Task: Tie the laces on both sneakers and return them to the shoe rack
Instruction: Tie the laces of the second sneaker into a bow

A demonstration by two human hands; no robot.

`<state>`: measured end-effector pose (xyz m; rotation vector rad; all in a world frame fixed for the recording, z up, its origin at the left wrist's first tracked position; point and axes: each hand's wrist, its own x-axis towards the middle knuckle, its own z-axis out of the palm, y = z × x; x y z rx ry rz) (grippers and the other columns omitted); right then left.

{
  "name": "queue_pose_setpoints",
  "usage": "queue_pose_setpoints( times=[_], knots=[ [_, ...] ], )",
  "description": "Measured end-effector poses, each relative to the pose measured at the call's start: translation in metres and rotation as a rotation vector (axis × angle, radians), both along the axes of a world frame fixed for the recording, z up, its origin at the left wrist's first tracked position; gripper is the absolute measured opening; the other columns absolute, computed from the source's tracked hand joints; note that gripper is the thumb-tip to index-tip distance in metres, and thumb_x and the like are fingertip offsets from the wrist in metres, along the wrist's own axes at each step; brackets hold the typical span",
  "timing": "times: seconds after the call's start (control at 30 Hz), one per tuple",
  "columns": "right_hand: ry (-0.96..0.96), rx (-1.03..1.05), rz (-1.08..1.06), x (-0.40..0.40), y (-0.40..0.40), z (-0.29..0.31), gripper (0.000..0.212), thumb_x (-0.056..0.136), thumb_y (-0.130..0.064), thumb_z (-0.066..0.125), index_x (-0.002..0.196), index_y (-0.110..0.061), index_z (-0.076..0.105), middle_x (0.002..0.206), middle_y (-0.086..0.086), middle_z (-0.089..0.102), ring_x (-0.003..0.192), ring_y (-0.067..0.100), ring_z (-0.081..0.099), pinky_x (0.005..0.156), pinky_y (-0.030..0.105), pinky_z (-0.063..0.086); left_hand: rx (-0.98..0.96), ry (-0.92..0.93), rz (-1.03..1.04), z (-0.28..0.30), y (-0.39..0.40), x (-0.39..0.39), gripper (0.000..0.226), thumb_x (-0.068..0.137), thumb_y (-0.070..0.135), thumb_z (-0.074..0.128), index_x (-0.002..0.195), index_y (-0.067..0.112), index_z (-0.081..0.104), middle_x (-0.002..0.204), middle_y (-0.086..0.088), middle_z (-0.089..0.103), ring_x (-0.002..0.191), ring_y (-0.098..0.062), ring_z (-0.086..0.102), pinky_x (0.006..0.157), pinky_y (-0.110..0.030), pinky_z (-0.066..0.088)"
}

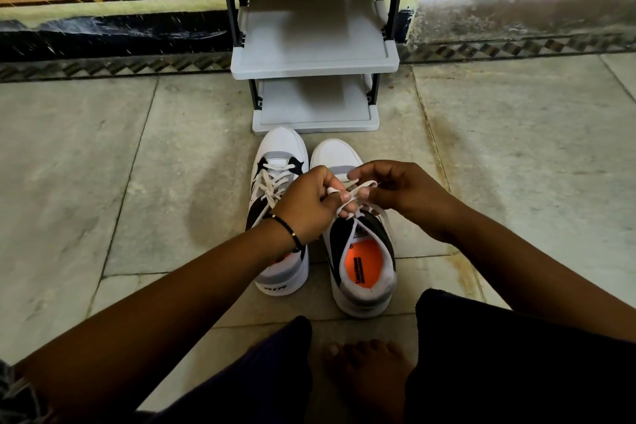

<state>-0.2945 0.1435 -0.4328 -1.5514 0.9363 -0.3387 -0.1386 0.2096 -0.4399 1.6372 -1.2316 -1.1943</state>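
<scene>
Two white, black and grey sneakers stand side by side on the floor, toes toward the grey shoe rack (315,60). The left sneaker (279,155) shows crossed white laces. The right sneaker (364,272) has an orange insole. Above its tongue, my left hand (309,205) and my right hand (401,193) both pinch its white lace (361,185), the fingertips meeting. A beaded bracelet is on my left wrist.
The rack has several empty grey shelves and stands against the wall just beyond the sneakers' toes. Stone floor tiles spread to both sides. My bare foot (366,375) and dark-clothed knees sit close in front of the sneakers' heels.
</scene>
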Motion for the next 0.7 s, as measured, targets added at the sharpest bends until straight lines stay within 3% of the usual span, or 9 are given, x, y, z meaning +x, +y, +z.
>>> queue_pose_setpoints(
  times=[0.1,0.23,0.3,0.4,0.47,0.6,0.7],
  knots=[
    [-0.009,-0.044,0.061,0.006,0.004,0.007,0.026,0.083,-0.006,0.063,0.106,-0.017,0.068,0.080,-0.006,0.071,0.062,-0.002,0.062,0.059,0.010,0.046,-0.026,-0.022,-0.013,0.001,-0.001,-0.002,0.023,0.087,0.004,0.052,0.072,0.020,0.046,0.069,-0.002,0.065,0.060,-0.005,0.066,0.064,-0.020,0.055],
    [0.004,-0.029,0.012,0.009,0.005,0.002,0.023,0.085,-0.004,0.059,0.094,-0.021,0.071,0.056,-0.010,0.069,0.051,0.003,0.055,0.048,0.015,0.044,-0.034,-0.078,0.046,-0.001,0.001,-0.004,0.026,0.085,0.008,0.055,0.071,0.027,0.046,0.078,-0.014,0.067,0.078,-0.029,0.069,0.079,-0.044,0.057],
    [0.019,0.021,-0.003,0.008,0.004,0.002,0.019,0.086,-0.003,0.058,0.094,-0.012,0.072,0.059,-0.005,0.069,0.052,0.006,0.057,0.049,0.018,0.047,-0.054,-0.139,0.053,-0.002,0.003,-0.004,0.027,0.084,0.010,0.057,0.070,0.030,0.045,0.078,-0.011,0.069,0.077,-0.025,0.068,0.078,-0.037,0.057],
    [0.024,0.139,-0.019,0.007,0.002,0.000,0.013,0.084,-0.003,0.060,0.092,-0.002,0.070,0.067,0.009,0.067,0.051,0.010,0.057,0.049,0.020,0.049,-0.119,-0.284,0.021,0.003,0.006,-0.005,0.022,0.083,0.012,0.060,0.073,0.027,0.046,0.073,0.004,0.062,0.072,-0.011,0.061,0.064,-0.014,0.046],
    [0.027,0.172,-0.040,0.007,0.001,-0.001,0.011,0.083,-0.001,0.061,0.090,0.001,0.068,0.064,0.007,0.068,0.049,0.010,0.058,0.048,0.020,0.050,-0.141,-0.311,0.002,0.005,0.006,-0.004,0.015,0.083,0.012,0.058,0.082,0.022,0.048,0.078,-0.002,0.065,0.074,-0.013,0.060,0.062,-0.010,0.041],
    [-0.009,0.116,-0.094,0.006,0.002,-0.004,0.007,0.083,-0.001,0.061,0.085,0.001,0.067,0.067,0.013,0.066,0.049,0.011,0.058,0.051,0.023,0.051,-0.062,-0.227,-0.034,0.006,0.005,-0.006,0.016,0.088,0.007,0.048,0.101,0.017,0.046,0.089,-0.014,0.069,0.080,-0.020,0.063,0.074,-0.030,0.048],
    [-0.052,0.039,-0.115,0.007,0.005,-0.006,0.010,0.082,0.000,0.062,0.080,-0.008,0.069,0.067,0.015,0.063,0.053,0.013,0.059,0.053,0.023,0.053,0.075,0.029,0.056,0.011,0.004,-0.005,0.012,0.092,0.009,0.042,0.102,0.011,0.049,0.073,-0.002,0.060,0.058,0.001,0.055,0.054,-0.008,0.044]
  ],
)
